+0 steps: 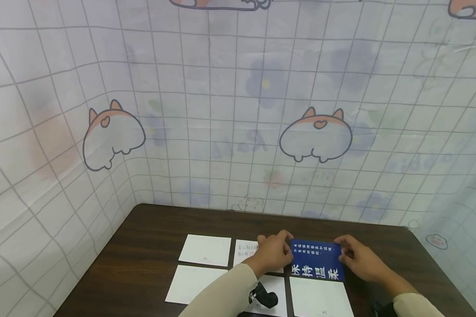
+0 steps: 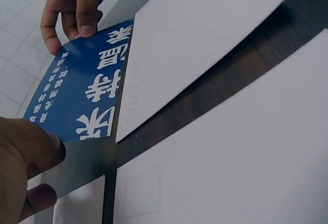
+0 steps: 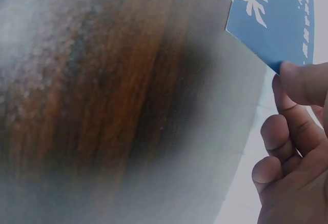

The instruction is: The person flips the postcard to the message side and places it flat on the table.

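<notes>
A blue card [image 1: 316, 248] with white printed characters is in the back row at the right, spanned by both hands. My left hand [image 1: 269, 255] pinches its left edge, the thumb showing near the edge in the left wrist view. At the opposite edge, my right hand [image 1: 358, 260] pinches a corner between thumb and index finger, seen in the right wrist view. Just in front lies a white card [image 1: 321, 296]. Under my left hand, a white card with handwriting [image 1: 243, 250] is partly hidden.
More white cards lie in two rows: one at back left [image 1: 205, 251], one at front left [image 1: 194, 284], and one at front middle [image 1: 275, 286] partly covered by my left sleeve. The dark wooden table [image 1: 115, 259] meets a patterned curtain [image 1: 222, 110] behind and at both sides.
</notes>
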